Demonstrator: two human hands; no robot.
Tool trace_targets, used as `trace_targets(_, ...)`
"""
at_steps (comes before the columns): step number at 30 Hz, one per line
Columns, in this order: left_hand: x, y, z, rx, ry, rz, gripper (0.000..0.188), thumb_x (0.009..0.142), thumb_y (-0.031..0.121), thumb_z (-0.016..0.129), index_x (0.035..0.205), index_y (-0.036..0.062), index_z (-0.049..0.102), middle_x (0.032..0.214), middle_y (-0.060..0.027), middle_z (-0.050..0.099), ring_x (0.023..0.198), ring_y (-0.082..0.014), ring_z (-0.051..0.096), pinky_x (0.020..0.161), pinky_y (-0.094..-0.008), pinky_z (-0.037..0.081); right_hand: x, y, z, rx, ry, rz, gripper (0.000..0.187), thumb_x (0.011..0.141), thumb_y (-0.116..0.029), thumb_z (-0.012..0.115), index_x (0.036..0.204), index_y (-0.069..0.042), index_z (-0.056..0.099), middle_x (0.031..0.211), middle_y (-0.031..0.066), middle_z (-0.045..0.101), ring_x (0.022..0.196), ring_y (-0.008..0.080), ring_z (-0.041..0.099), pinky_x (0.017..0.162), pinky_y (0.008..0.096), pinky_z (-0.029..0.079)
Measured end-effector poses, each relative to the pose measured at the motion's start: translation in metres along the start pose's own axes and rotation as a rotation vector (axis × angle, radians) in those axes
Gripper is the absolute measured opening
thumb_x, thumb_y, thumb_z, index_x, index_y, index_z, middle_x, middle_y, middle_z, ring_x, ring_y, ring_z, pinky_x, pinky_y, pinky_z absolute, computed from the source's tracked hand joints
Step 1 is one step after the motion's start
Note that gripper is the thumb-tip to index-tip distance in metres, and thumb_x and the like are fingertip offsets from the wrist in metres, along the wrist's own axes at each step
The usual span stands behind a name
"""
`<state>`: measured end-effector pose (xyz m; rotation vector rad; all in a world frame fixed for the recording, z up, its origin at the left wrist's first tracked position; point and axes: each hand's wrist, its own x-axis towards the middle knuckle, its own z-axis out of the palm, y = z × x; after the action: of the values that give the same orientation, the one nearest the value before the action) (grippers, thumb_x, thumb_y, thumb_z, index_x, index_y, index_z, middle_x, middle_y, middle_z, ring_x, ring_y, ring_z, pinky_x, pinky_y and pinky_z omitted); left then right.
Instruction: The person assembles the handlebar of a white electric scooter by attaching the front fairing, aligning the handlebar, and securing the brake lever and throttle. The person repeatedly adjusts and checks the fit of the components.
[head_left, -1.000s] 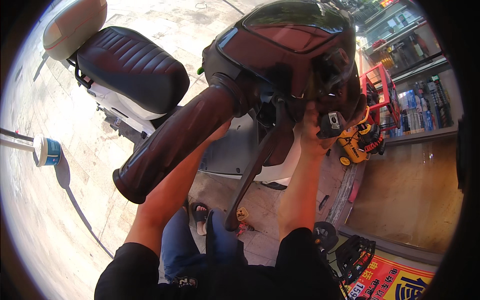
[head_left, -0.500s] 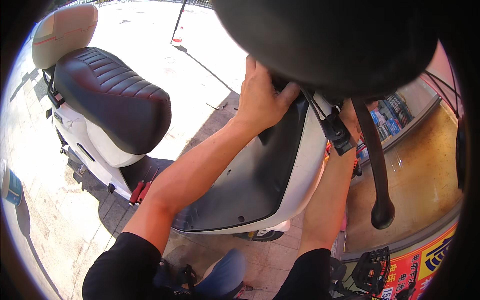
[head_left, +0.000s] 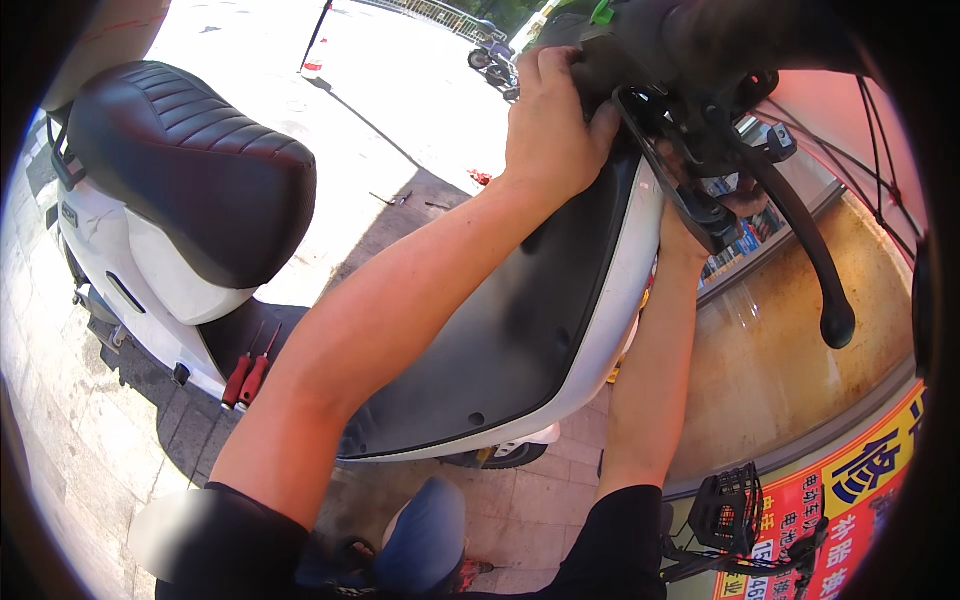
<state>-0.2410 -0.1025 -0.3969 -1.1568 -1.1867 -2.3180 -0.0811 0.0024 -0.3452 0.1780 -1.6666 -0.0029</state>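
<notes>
My left hand (head_left: 553,135) is closed round dark plastic at the handlebar end (head_left: 640,55) of a white electric scooter, fingers over its far side and thumb near the cable side. My right hand (head_left: 683,238) reaches up on the outer side of the front shield (head_left: 500,340). Black parts beside the brake lever (head_left: 800,225) cover most of its fingers, so its grip is hidden. The lever slopes down to a ball end at the right.
Two red-handled screwdrivers (head_left: 246,380) lie on the footboard, below the black seat (head_left: 205,165). Small tools (head_left: 390,198) lie on the paving beyond. At the right are a stained panel (head_left: 800,370), a red and yellow sign (head_left: 850,500) and a black basket (head_left: 735,505).
My view has shifted, and the large dark shape overhead has moved up, showing more of the handlebar and lever. Both hands stay at the scooter's front. The screwdrivers lie as before.
</notes>
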Motion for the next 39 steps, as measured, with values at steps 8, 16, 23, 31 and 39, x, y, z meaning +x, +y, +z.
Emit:
trace_targets(8, 0.002, -0.006, 0.003, -0.008, 0.014, 0.042, 0.061, 0.081, 0.016, 0.074, 0.131, -0.0002, 0.042, 0.134, -0.0244, 0.042, 0.098, -0.0478, 0.063, 0.085, -0.0478, 0.053, -0.001, -0.053, 0.02, -0.348, 0.031, -0.272, 0.038, 0.076, -0.002, 0.077, 0.111, 0.005, 0.064, 0.122, 0.016, 0.06, 0.094, 0.0273, 0.069, 0.078, 0.032, 0.057)
trace_targets(16, 0.002, -0.001, 0.001, -0.033, -0.05, -0.059, 0.069, 0.084, 0.018, 0.073, 0.141, 0.0028, 0.038, 0.142, -0.0263, 0.038, 0.104, -0.0491, 0.062, 0.091, -0.0493, 0.052, 0.013, -0.053, 0.004, -0.405, -0.263, -0.228, 0.038, 0.077, 0.003, 0.069, 0.115, 0.006, 0.066, 0.11, 0.0147, 0.069, 0.086, 0.0221, 0.068, 0.079, 0.0289, 0.053)
trace_targets(23, 0.004, -0.001, 0.001, -0.022, -0.065, -0.066, 0.066, 0.084, 0.02, 0.073, 0.14, 0.0044, 0.04, 0.143, -0.0273, 0.037, 0.103, -0.0483, 0.063, 0.091, -0.0491, 0.053, 0.012, -0.052, 0.006, -0.448, -0.231, -0.188, 0.035, 0.077, 0.004, 0.069, 0.112, 0.005, 0.067, 0.096, 0.0149, 0.072, 0.083, 0.0238, 0.067, 0.08, 0.0291, 0.053)
trace_targets(31, -0.021, -0.004, -0.019, -0.029, -0.014, 0.453, 0.034, 0.085, 0.007, 0.067, 0.117, 0.0034, 0.057, 0.101, -0.0139, 0.059, 0.088, -0.0365, 0.065, 0.073, -0.0438, 0.052, 0.013, -0.057, 0.011, -0.476, -0.198, -0.277, 0.036, 0.075, 0.008, 0.068, 0.111, 0.006, 0.067, 0.104, 0.0151, 0.071, 0.084, 0.0208, 0.067, 0.077, 0.0284, 0.054)
trace_targets(39, -0.008, -0.01, -0.03, -0.084, -0.211, 0.4, 0.03, 0.088, 0.007, 0.058, 0.118, 0.008, 0.061, 0.079, -0.0139, 0.067, 0.076, -0.0367, 0.065, 0.065, -0.0441, 0.051, 0.005, -0.046, 0.011, -0.377, -0.15, -0.21, 0.042, 0.072, 0.011, 0.07, 0.113, 0.005, 0.067, 0.108, 0.0143, 0.07, 0.086, 0.0198, 0.065, 0.074, 0.0262, 0.053)
